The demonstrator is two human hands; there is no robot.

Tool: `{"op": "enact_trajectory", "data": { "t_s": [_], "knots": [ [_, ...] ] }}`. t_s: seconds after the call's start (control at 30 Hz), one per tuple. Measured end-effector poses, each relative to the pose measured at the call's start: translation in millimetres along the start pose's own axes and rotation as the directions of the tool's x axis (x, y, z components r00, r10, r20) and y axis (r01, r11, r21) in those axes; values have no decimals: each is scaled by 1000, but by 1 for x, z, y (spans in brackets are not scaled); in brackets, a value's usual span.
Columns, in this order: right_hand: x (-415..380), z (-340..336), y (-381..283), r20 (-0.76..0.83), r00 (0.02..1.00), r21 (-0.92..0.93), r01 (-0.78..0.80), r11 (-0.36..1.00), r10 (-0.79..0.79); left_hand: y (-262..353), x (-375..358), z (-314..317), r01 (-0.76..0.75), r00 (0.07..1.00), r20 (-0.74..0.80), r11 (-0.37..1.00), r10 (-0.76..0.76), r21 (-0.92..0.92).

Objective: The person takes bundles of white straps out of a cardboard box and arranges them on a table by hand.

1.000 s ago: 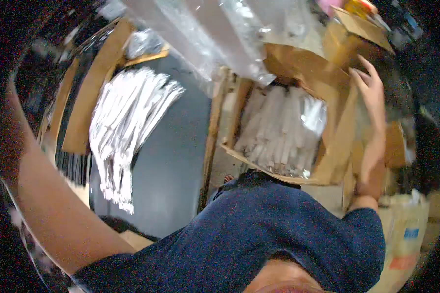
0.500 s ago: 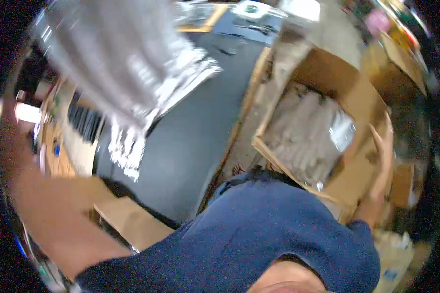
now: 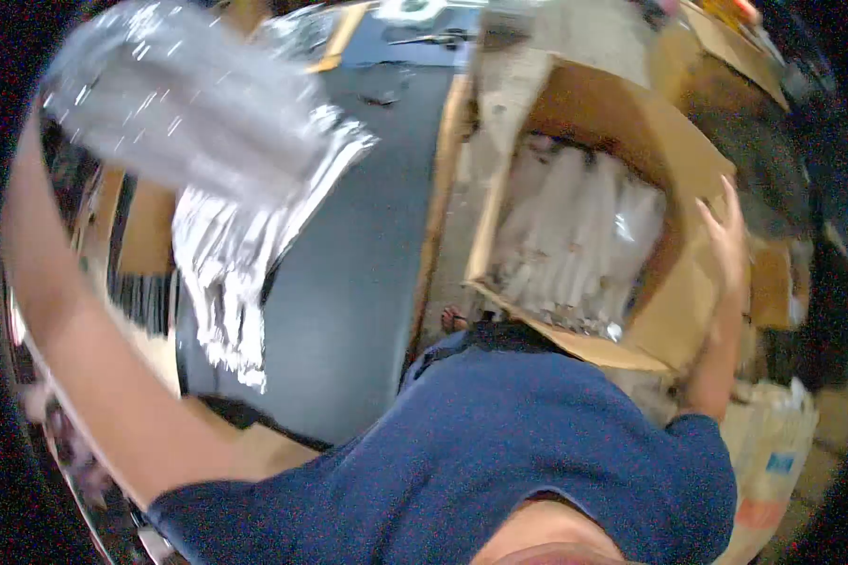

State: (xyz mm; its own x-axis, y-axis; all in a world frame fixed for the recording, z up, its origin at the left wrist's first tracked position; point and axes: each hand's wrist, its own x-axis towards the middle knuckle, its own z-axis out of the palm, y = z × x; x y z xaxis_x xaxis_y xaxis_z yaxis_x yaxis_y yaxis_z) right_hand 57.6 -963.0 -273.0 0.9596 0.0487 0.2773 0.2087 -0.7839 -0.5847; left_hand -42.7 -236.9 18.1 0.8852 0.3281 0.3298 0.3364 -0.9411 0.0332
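My dark surface (image 3: 349,282) runs down the L side of the view, w/ a pale strip along its R edge. Grey floor (image 3: 528,33) shows past that edge, btwn it & the open carton (image 3: 688,315); a second carton (image 3: 730,56) stands at far R. Clear plastic bundle (image 3: 174,104) is motion-blurred at the surface's far L corner, overlapping the top of the silvery stack (image 3: 231,273), which lies along the L edge. Plastic packs (image 3: 575,235) fill the open carton, side by side. Printed sack (image 3: 773,452) is near R. Blue mat (image 3: 405,52) is at the surface's far end, w/ scissors (image 3: 433,40) on it. My L arm (image 3: 94,348) reaches up to the bundle; L hand is hidden, can't tell its grip. My R hand (image 3: 723,231) is unclenched, fingers spread, by the open carton's R wall; can't tell if touching.
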Motion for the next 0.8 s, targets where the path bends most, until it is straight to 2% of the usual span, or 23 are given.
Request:
{"op": "enact_trajectory", "data": {
  "t_s": [0.03,0.07,0.13,0.27,0.33,0.4,0.43,0.47,0.5,0.53,0.6,0.73,0.8],
  "knots": [
    [0,-1,0,32,999,101,-3,995,0,-6,0,-11,3,999,-41,1000,-2,28],
    [4,-3,6,86,996,40,-9,999,5,-10,-1,-19,24,996,-83,998,-19,59],
    [16,1,51,110,989,43,95,995,-99,-28,-2,-37,90,983,-171,990,-72,104],
    [28,5,95,143,982,22,123,992,-125,-108,-29,-27,361,917,-255,909,-306,208],
    [29,9,93,150,980,54,121,991,-128,-168,-52,9,511,859,-211,804,-466,304],
    [31,10,88,155,980,88,115,989,-128,-223,-105,73,621,753,-113,642,-649,449],
    [34,8,93,170,981,20,91,996,-93,-239,-138,110,646,681,-56,564,-730,514],
    [37,6,97,178,982,-50,68,996,-58,-251,-170,145,656,603,-1,496,-798,569],
    [37,7,100,149,977,-62,166,984,-155,-255,-201,175,658,533,46,448,-845,606],
    [39,8,104,142,977,-59,170,984,-160,-256,-229,202,665,467,79,409,-881,625],
    [41,6,111,150,979,-58,146,988,-136,-251,-270,238,678,384,113,362,-917,639],
    [47,4,118,132,978,-10,166,986,-164,-239,-302,266,705,356,114,346,-928,619],
    [52,0,123,182,978,-173,136,976,-104,-236,-306,272,704,368,116,358,-922,613]
  ]
}}
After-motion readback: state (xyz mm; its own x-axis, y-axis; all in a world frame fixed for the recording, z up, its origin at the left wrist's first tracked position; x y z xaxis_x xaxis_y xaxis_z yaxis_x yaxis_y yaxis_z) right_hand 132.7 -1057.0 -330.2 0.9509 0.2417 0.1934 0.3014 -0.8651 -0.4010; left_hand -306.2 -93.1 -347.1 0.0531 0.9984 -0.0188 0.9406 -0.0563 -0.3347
